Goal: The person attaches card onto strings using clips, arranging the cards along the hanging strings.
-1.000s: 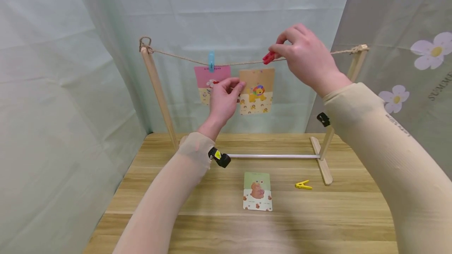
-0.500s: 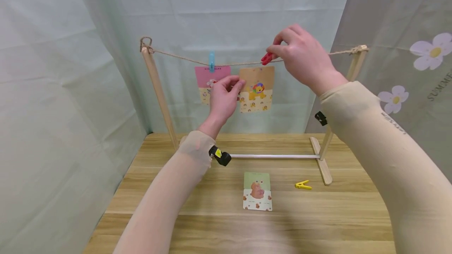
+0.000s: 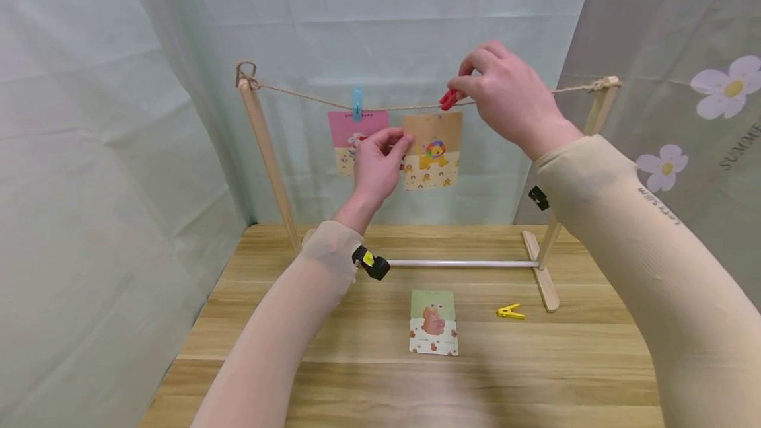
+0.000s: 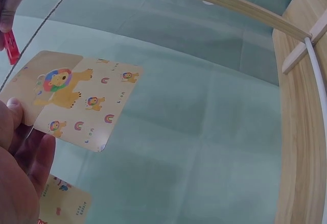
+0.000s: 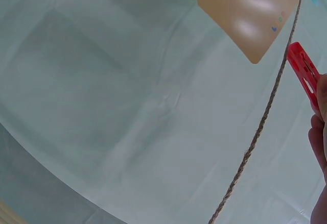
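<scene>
Left hand: The left hand point(image 3: 378, 167) was clamped in a pinch, its thumb and fingers together on the left edge of the lion card point(image 3: 433, 141).
Lion card: It was just right of that hand, upright, its top edge close under the twine line point(image 3: 303, 95); whether the two touched could not be told.
Right hand: The right hand point(image 3: 511, 94) was clamped on the red clothespin point(image 3: 448, 99), holding it by its near end.
Red clothespin: It pointed down and leftward from that hand, its tip at the twine near the lion card's upper right corner; it did not appear to grip the card.
Pegged: Above and behind the left hand, the blue clothespin point(image 3: 357, 103) held the pink-and-cream card point(image 3: 357, 125) on the line, so one card looked done.
In hand: The lion card seemed in place for pegging but not yet fastened.
Left over: Well below both hands, the bear card point(image 3: 433, 322) and the yellow clothespin point(image 3: 511, 311) lay on the wooden table point(image 3: 535, 375), apparently the last pair unhung.
</scene>
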`<state>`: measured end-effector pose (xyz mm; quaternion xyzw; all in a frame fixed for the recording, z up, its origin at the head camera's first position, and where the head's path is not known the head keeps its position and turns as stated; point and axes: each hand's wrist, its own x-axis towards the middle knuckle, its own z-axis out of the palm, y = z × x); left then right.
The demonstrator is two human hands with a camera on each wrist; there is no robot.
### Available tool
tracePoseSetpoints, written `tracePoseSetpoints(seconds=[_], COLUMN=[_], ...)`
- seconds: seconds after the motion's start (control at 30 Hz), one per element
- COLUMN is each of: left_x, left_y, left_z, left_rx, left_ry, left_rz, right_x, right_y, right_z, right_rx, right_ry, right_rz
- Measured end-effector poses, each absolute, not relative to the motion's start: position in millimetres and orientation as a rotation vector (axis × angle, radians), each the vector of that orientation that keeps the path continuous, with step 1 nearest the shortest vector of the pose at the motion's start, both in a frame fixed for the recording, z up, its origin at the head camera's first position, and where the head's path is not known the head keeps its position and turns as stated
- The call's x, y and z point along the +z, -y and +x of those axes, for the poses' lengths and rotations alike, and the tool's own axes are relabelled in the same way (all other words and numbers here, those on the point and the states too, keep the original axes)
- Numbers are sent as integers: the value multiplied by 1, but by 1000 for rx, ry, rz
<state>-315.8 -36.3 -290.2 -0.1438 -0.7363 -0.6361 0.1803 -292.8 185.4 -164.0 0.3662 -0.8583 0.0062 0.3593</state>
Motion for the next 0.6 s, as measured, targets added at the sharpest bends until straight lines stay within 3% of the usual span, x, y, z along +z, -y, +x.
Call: tracePoseSetpoints(seconds=[0.6], left_x=[-289], left_y=[37], left_z=[-318], left_rx=[-1790], left_ry=[2080], left_rz=[-394], right_x=[-158], right_y=[-182], right_z=[-293], right_rx=[-26], right_ry=[2291], right_rz=[903])
